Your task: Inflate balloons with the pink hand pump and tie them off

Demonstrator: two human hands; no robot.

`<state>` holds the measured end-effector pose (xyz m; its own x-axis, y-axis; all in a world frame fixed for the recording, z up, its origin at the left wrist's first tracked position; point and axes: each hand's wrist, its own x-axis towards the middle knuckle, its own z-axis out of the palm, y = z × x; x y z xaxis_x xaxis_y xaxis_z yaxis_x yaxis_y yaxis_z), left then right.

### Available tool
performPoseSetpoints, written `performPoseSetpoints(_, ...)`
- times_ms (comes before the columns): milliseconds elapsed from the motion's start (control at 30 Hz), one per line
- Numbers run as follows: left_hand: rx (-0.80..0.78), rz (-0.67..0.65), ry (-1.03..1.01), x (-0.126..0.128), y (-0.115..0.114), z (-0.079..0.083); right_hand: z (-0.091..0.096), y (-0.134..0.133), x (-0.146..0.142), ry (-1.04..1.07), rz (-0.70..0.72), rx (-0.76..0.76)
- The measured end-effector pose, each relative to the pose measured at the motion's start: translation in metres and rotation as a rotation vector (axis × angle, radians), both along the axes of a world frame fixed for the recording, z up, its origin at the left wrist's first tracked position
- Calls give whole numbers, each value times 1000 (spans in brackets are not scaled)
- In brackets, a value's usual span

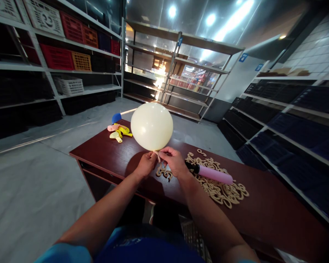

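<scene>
A pale cream inflated balloon (151, 126) stands above the dark red-brown table (106, 153), neck down. My left hand (146, 164) is closed in a pinch on the balloon's neck from the left. My right hand (174, 160) is closed on the same neck from the right, its fingers meeting those of the left hand. Right behind my right hand lies a pink hand pump (212, 173) with a black nozzle, on top of several beige wooden cut-out pieces (222, 188).
A small heap of flat yellow and pink balloons (118, 132) lies at the table's far left corner, with a blue one (116, 117) behind it. Metal shelving with crates (57, 54) lines the left wall, dark bins (290, 120) line the right, and grey floor (30, 182) spreads to the left.
</scene>
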<state>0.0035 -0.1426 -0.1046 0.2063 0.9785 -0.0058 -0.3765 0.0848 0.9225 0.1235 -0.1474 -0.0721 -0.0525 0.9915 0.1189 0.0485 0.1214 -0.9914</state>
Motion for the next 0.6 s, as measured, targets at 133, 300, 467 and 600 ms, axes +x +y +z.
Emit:
performPoseSetpoints(133, -40, -155, -79, -1, -6, 10, -3, 10, 2, 126, -199, 71)
performPoseSetpoints(300, -65, -387, -24, -4, -12, 16, -8, 16, 1, 191, -312, 124)
performPoseSetpoints(467, -76, -509, 101, -10, -7, 15, -17, 16, 0, 190, -365, 122)
performPoseSetpoints(600, -55, -502, 225, -7, 7, 9, -27, 23, 4, 161, -506, 145)
